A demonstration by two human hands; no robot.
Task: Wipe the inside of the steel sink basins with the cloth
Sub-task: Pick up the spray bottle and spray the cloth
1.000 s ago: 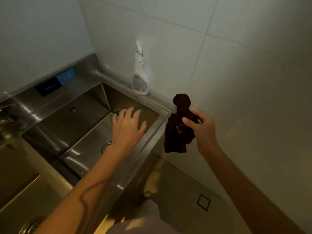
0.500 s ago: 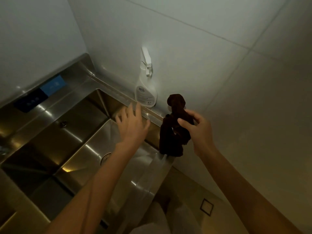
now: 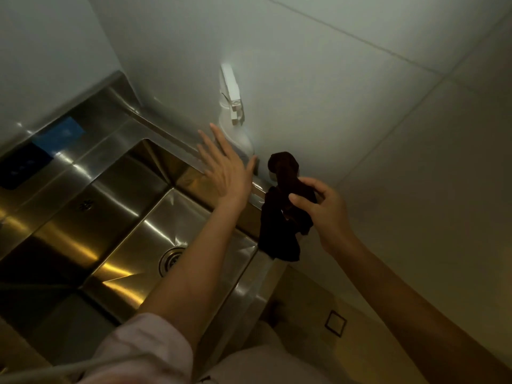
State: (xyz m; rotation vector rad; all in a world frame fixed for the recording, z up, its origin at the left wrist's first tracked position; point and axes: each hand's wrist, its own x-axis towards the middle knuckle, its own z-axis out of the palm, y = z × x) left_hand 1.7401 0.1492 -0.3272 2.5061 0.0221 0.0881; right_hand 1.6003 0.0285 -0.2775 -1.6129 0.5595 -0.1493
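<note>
Dark crumpled cloth [image 3: 285, 214] hangs from right hand [image 3: 325, 209].

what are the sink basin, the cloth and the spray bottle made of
Sink basin: brushed steel, shown by streaked reflections. Cloth: dark, soft fabric that hangs in limp folds; fibre unclear. Spray bottle: probably white plastic, matte and blurred.

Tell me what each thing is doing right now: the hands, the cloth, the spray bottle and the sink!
Left hand: open, fingers spread, reaching toward the spray bottle.
Right hand: pinching the cloth.
Cloth: dark, bunched, hanging in the air beside the sink.
Spray bottle: upright on the sink's back ledge by the wall.
Sink: shiny; nothing visible inside.
</note>
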